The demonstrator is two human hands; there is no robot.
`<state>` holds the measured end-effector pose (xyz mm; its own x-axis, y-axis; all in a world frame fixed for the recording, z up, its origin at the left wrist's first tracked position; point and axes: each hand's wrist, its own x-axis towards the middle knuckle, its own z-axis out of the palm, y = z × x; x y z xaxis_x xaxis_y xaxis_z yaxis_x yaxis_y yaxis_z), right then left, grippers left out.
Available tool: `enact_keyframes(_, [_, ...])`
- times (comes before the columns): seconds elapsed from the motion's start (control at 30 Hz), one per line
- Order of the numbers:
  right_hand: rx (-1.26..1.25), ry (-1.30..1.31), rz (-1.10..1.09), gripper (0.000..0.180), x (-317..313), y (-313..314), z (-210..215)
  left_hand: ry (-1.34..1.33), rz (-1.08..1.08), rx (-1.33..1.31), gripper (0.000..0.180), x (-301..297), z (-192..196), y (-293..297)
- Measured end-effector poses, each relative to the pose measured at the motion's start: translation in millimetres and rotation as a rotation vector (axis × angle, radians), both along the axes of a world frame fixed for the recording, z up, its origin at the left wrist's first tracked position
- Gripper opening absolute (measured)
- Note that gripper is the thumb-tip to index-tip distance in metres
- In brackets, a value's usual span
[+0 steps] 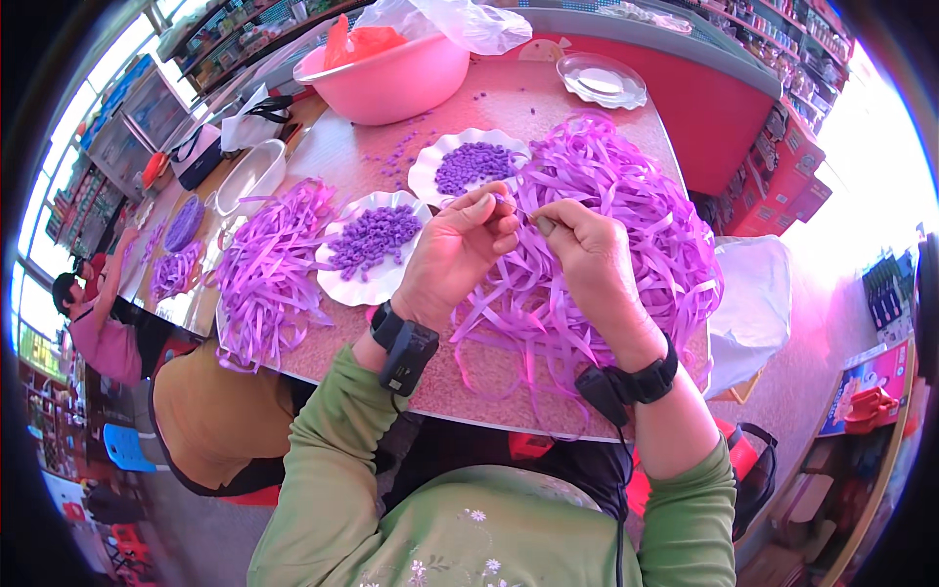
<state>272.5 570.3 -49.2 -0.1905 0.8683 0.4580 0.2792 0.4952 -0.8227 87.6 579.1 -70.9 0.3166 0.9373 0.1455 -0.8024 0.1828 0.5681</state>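
My left hand (460, 252) and my right hand (592, 264) meet above the table, fingertips pinched together on a thin purple ribbon strip (516, 202). Under and behind them lies a big heap of purple ribbon strips (626, 210). Just left of my left hand stands a white scalloped plate (344, 284) holding small purple folded pieces (373, 237). A second white plate (427, 174) with more purple pieces (473, 166) sits behind it. Both wrists wear black bands.
A smaller ribbon heap (266, 269) lies at the left. A pink basin (386, 78) with plastic bags stands at the back, a clear dish (601, 80) beside it. A white tub (250, 176) and other people (98, 323) are along the left. A white bag (755, 298) hangs right of the table.
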Motion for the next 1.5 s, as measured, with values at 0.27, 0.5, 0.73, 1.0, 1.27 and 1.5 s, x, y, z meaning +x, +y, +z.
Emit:
enact_keyframes(0.27, [-0.051,0.019,-0.008,0.011,0.4,-1.0,0.5,-0.046,-0.018,0.038,0.023,-0.9,-1.4,0.0])
enact_keyframes(0.5, [-0.021,0.018,-0.001,0.011,1.2,1.4,-1.8,-0.008,0.036,0.008,0.021,1.1,1.8,-2.4])
enact_keyframes(0.73, [0.010,-0.030,-0.038,0.010,1.5,0.1,-2.6,0.047,0.058,0.040,0.022,1.7,0.5,-5.3])
enact_keyframes(1.0, [-0.078,0.080,0.037,0.019,0.3,-1.9,2.4,0.331,0.139,0.026,0.021,16.9,1.4,-13.6])
enact_keyframes(1.27, [-0.238,0.328,0.120,0.021,24.6,24.8,6.3,1.046,0.533,0.162,0.012,-51.6,31.2,-7.5])
enact_keyframes(1.5, [-0.226,0.273,0.124,0.021,29.2,24.7,5.5,1.581,0.373,0.674,0.013,-37.9,41.8,-67.2])
